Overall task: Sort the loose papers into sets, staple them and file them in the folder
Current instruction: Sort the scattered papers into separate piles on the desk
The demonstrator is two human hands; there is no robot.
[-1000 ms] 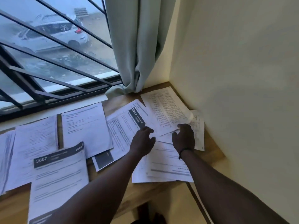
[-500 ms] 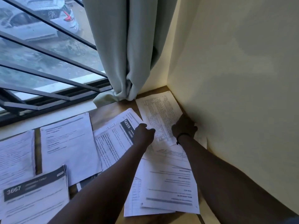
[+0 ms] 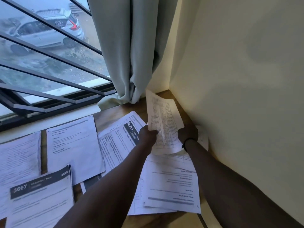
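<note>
Both hands hold one printed sheet raised over the worktop corner: the left hand pinches its left edge, the right hand grips its right edge. The sheet tilts up toward the curtain. Nearer, loose papers overlap beneath the arms; a sheet numbered 2939 lies beside the left hand, and one numbered 3667 lies further left. No stapler or folder is visible. A forearm could drag the overlapping pages and mix the sets; the lifted sheet could buckle.
</note>
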